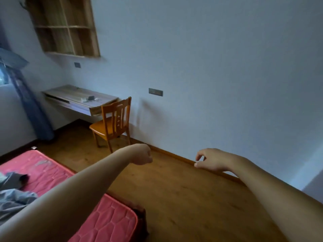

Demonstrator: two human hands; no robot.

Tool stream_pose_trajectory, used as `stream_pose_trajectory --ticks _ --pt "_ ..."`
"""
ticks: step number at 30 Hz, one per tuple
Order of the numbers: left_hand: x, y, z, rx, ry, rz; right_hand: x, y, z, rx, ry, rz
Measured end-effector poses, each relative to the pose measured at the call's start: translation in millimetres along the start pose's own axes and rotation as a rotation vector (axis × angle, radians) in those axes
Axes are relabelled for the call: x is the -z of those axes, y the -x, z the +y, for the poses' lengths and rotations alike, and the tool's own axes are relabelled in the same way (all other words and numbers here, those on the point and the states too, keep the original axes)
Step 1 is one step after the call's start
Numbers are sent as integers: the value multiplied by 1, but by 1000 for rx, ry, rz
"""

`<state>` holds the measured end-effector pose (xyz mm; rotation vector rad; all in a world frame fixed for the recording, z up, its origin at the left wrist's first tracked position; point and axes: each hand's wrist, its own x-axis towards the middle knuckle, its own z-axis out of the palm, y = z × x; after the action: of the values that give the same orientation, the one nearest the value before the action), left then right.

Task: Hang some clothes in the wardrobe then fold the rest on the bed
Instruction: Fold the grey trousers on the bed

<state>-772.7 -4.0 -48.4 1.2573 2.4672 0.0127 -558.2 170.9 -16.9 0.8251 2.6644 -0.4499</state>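
Dim bluish light in there. You've got a plain pale wall (218, 58) at 12, a cubby shelf (66, 27) at 11, a floating wooden desk (73, 97) and an orange wooden chair (104, 127) at 10, and a blue curtain (33, 109) by the window (3, 76) at 9. Wood floor (183, 198) underfoot.

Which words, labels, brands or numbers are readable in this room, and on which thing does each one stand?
No text can be read anywhere in this picture.
Wall plate: any marking is too blurred to read.
Small things on the desk: too small and blurred to read.
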Motion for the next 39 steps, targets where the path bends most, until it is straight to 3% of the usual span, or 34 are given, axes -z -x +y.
stream_pose_trajectory --ticks 11,16,20,29,39 --pt "39 -185 -42 216 123 39 74 -250 25 187 -1 -91" --pt "38 -267 -60 381 219 125 101 -378 27 358 47 -152" --pt "32 -307 -87 536 282 79 126 -469 5 497 160 -200" --pt "20 -309 -195 870 431 43 117 -608 -137 799 337 -372" --pt "-1 -279 -382 1170 665 109 57 -696 -379 1011 499 -453"
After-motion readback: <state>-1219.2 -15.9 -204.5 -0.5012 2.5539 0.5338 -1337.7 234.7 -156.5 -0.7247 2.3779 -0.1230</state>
